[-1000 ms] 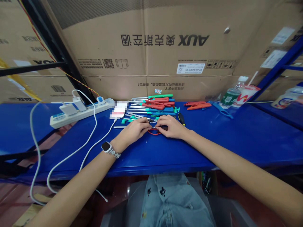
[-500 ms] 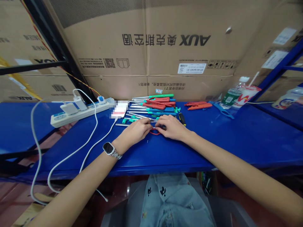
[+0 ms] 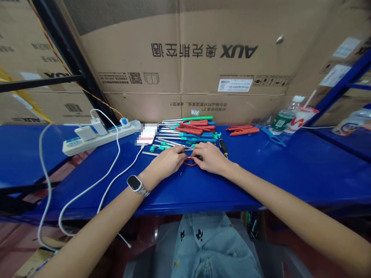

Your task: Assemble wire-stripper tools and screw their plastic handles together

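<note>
Left hand (image 3: pixel 171 161) and right hand (image 3: pixel 209 157), palms down, nearly meeting, fingertips pinched at red loop (image 3: pixel 190 164); forearms converge.

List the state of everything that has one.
Left hand: fingers curled, grip hidden.
Right hand: fingers curled, grip hidden.
Red loop: bent, partly hidden.
Power strip: plugs inserted.
Phone: cable connected.
Watch: worn, screen dark.
Bottle: upright, capped.
Cup: straw inserted.
Screwdriver: lying down.

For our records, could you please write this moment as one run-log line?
left hand: holds red piece | right hand: holds red piece | screwdriver: beside right hand
</note>
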`<state>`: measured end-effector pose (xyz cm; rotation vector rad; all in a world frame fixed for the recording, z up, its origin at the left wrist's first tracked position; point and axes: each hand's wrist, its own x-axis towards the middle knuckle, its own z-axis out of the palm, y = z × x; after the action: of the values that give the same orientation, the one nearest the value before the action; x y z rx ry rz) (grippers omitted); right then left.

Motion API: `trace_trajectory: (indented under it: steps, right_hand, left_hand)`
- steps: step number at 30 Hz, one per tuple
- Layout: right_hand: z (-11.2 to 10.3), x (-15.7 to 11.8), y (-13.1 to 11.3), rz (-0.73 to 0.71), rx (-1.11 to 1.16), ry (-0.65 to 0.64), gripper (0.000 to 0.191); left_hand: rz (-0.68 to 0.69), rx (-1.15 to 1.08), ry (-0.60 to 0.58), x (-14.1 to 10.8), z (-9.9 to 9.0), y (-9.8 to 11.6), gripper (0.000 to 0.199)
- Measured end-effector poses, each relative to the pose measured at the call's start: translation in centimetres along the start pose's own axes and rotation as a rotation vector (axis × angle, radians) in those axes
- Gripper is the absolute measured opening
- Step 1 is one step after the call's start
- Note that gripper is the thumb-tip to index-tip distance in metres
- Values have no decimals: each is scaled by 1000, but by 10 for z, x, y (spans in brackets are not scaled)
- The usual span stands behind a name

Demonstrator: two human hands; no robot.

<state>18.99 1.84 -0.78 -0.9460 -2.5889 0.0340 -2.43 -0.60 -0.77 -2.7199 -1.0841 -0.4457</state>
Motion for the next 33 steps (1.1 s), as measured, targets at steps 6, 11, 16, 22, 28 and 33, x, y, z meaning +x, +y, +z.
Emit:
trace_trajectory:
  steps: [6, 11, 16, 22, 28, 33]
  right_hand:
    - [-9, 4, 3, -46, -7, -82, 12]
    - [-18, 11, -1, -86, -71, -136, 18]
    - [-13, 9, -5, -45, -66, -103, 18]
    - [-8, 6, -11, 121, 55, -38, 17]
    - [0, 8, -9, 302, 243, 46, 17]
    - [6, 9, -4, 326, 371, 88, 19]
  left_hand:
    - [7, -5, -5, -1, -2, 2, 28]
    - [-7, -20, -10, -1, -2, 3, 29]
    - [-16, -23, -10, -1, -1, 5, 32]
    - [-24, -1, -16, -2, -1, 6, 32]
    - [-29, -30, 0, -2, 1, 7, 34]
    - [-24, -4, -8, -4, 3, 8, 31]
